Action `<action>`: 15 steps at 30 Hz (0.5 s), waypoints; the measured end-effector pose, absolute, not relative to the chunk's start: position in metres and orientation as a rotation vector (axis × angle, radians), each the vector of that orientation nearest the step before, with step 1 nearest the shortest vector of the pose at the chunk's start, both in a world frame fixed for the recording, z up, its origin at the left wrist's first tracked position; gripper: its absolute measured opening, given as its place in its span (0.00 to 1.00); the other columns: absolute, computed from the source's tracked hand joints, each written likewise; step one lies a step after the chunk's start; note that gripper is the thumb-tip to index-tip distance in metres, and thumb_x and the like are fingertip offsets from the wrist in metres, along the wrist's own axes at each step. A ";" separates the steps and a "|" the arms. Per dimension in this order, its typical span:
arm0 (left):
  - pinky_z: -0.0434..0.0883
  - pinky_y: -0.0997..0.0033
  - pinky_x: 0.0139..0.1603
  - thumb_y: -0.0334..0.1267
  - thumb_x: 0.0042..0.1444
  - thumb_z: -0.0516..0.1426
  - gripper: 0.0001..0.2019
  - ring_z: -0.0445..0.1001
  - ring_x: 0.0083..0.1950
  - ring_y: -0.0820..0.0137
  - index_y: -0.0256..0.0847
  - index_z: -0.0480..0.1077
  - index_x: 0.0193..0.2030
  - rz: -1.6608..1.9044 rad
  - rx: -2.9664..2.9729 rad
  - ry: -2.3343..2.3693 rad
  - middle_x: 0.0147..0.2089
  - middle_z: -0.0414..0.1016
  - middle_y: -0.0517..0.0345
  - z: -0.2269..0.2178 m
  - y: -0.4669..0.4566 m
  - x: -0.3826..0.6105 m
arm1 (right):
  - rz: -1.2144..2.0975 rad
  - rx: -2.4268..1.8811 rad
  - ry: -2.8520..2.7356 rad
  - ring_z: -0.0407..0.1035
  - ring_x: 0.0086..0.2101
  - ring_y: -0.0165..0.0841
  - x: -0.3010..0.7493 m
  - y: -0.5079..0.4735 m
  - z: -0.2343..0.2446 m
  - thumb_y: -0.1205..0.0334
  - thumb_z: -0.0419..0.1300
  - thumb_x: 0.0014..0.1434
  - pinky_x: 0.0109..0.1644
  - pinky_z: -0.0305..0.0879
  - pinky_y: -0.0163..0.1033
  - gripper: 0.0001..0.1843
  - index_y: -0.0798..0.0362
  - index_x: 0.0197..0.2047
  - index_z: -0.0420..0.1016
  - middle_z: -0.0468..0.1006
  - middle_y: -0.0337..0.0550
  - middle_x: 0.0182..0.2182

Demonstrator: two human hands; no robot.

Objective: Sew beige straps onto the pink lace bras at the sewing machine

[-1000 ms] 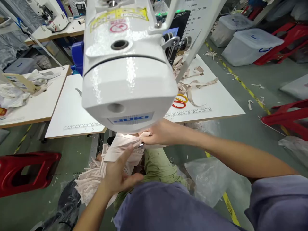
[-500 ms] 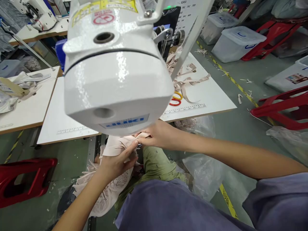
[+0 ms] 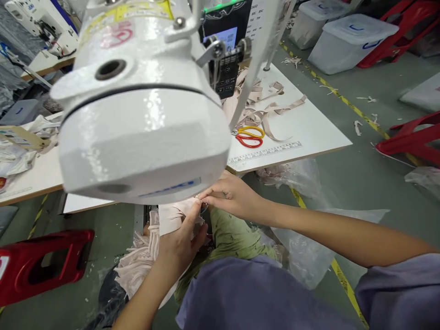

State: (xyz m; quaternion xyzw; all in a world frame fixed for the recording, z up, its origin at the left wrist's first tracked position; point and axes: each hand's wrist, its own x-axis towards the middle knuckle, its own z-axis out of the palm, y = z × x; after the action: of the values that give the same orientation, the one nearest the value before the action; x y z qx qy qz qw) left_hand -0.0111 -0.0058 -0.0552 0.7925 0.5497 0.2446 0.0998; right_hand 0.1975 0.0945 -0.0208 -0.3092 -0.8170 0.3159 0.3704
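A big white sewing machine head (image 3: 140, 119) fills the upper middle and hides the needle area. Just under its front edge a pale pink garment (image 3: 172, 217) hangs down into a lacy bunch (image 3: 137, 263) over my lap. My left hand (image 3: 182, 243) is closed on the pink fabric from below, thumb and fingers pinching its edge. My right hand (image 3: 228, 195) reaches in from the right and pinches the same edge, fingertips meeting the left hand's. What lies between the fingertips beyond the cloth is too small to tell.
Red and yellow scissors (image 3: 249, 136) and beige fabric strips (image 3: 268, 110) lie on the white table (image 3: 309, 133) right of the machine. Clear plastic bags (image 3: 305, 256) lie on the floor. A red stool (image 3: 41, 263) stands at left, lidded plastic bins (image 3: 350, 39) at top right.
The view swung, so the machine head sits further left. My left hand rose from an open reach to a pinch on the pink fabric beside my right hand, which stayed on the edge.
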 end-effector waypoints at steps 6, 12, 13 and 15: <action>0.73 0.70 0.46 0.37 0.63 0.59 0.30 0.79 0.41 0.64 0.51 0.58 0.71 0.567 2.517 1.700 0.42 0.81 0.56 -0.050 -0.003 -0.014 | 0.549 -0.620 -2.153 0.72 0.47 0.35 0.202 0.092 -0.036 0.65 0.58 0.67 0.55 0.67 0.46 0.09 0.51 0.46 0.79 0.80 0.44 0.43; 0.71 0.78 0.34 0.39 0.65 0.56 0.28 0.76 0.32 0.73 0.53 0.58 0.71 0.528 2.486 1.599 0.49 0.79 0.56 -0.038 -0.001 -0.027 | 0.080 -0.500 -2.207 0.71 0.51 0.35 0.207 0.087 -0.043 0.72 0.58 0.64 0.64 0.61 0.48 0.14 0.49 0.50 0.76 0.82 0.41 0.45; 0.69 0.79 0.31 0.39 0.66 0.55 0.27 0.74 0.29 0.75 0.53 0.58 0.71 0.517 2.491 1.530 0.48 0.79 0.57 -0.036 0.001 -0.031 | 0.039 -0.511 -2.211 0.71 0.50 0.35 0.207 0.087 -0.041 0.71 0.59 0.64 0.64 0.61 0.48 0.13 0.48 0.49 0.77 0.82 0.40 0.44; 0.66 0.80 0.28 0.38 0.68 0.52 0.24 0.70 0.26 0.77 0.51 0.60 0.70 0.484 2.543 1.410 0.41 0.79 0.59 -0.033 0.006 -0.039 | -0.014 -0.532 -2.223 0.71 0.48 0.36 0.207 0.087 -0.037 0.70 0.59 0.63 0.60 0.64 0.47 0.11 0.48 0.47 0.78 0.82 0.40 0.41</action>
State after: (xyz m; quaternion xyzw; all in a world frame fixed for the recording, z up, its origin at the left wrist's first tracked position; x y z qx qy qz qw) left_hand -0.0389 0.0061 -0.0331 0.8586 0.4761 0.1634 0.0969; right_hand 0.2070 0.0868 -0.0365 -0.2118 -0.8847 -0.0057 0.4151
